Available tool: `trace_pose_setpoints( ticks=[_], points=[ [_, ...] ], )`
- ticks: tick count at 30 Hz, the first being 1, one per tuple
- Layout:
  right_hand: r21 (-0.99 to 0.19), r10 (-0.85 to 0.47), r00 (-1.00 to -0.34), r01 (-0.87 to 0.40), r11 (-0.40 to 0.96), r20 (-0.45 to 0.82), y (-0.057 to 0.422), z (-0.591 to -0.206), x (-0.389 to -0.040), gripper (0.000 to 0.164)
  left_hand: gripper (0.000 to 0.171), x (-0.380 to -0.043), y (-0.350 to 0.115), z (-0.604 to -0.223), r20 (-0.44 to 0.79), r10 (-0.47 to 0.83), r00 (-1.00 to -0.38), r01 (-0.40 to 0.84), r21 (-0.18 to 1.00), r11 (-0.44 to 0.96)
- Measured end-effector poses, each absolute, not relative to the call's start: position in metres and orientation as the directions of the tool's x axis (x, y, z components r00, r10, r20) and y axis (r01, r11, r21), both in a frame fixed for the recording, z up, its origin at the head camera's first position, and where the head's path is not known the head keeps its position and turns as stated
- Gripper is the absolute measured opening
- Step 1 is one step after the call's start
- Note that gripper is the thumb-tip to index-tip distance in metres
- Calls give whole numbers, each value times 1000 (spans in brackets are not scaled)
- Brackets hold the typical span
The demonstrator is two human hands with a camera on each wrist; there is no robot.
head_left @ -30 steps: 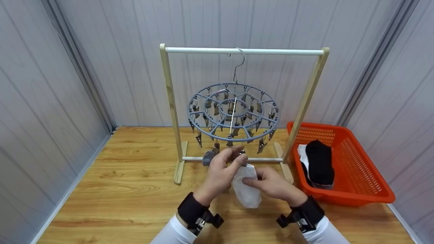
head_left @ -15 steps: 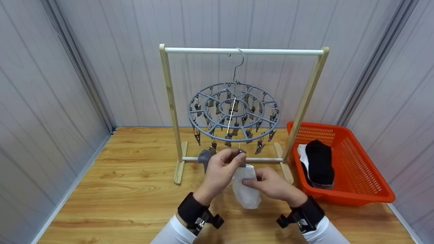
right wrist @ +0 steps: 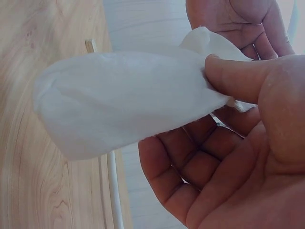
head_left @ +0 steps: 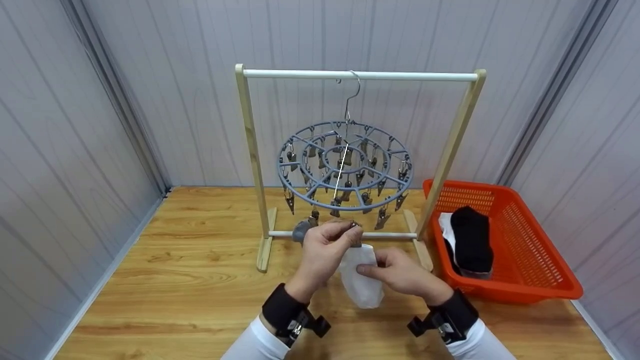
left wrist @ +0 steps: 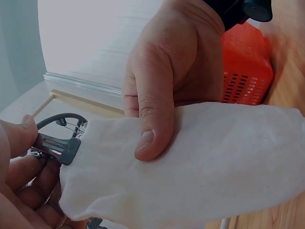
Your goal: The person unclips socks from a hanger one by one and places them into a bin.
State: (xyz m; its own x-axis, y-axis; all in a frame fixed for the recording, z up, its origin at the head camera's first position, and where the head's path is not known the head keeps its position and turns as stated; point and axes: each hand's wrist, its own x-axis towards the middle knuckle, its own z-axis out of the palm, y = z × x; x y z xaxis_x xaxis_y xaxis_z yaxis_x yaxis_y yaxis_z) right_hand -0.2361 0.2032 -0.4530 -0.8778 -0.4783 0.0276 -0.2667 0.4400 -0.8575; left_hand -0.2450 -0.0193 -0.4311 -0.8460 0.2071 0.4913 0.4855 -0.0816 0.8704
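Note:
A white sock [head_left: 361,280] hangs below the front rim of a round grey clip hanger [head_left: 345,165]. My left hand [head_left: 325,250] pinches a metal clip [left wrist: 57,147] between thumb and fingers. In the left wrist view the clip's grey tip overlaps the edge of the sock's opening. My right hand [head_left: 402,272] grips the sock just below that edge, thumb on the near face and fingers behind. The sock's toe end dangles free. Partly hidden behind my left hand, a grey sock [head_left: 301,230] hangs from another clip [head_left: 314,216] on the hanger.
The hanger hooks over the white bar [head_left: 410,76] of a wooden-sided rack [head_left: 252,150]. At the right stands an orange basket [head_left: 540,250] with a black sock [head_left: 471,240] and a white sock [head_left: 446,231] in it. Grey panel walls surround the wooden table [head_left: 190,280].
The hanger has turned slightly, and its clips have swung a little. My left hand and the white sock have shifted slightly left. Both hands keep their hold.

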Motion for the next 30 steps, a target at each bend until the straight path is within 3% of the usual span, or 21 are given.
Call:
trace_pose_setpoints(
  ticks=[20,27,30],
  points=[
    [-842,-501,-865,-284,459,18,204,-454,-238,25,14,-248,-22,-431,573,195,-796,570,818,-75],
    [-838,-568,-820,-262,479,-67,223,-449,-241,23,12,-248,-21,-432,574,180,-799,571,818,-72],
    [-817,-544,-833,-241,524,-103,233,-444,-243,24,11,-248,-21,-432,571,174,-802,565,820,-84]
  ],
)
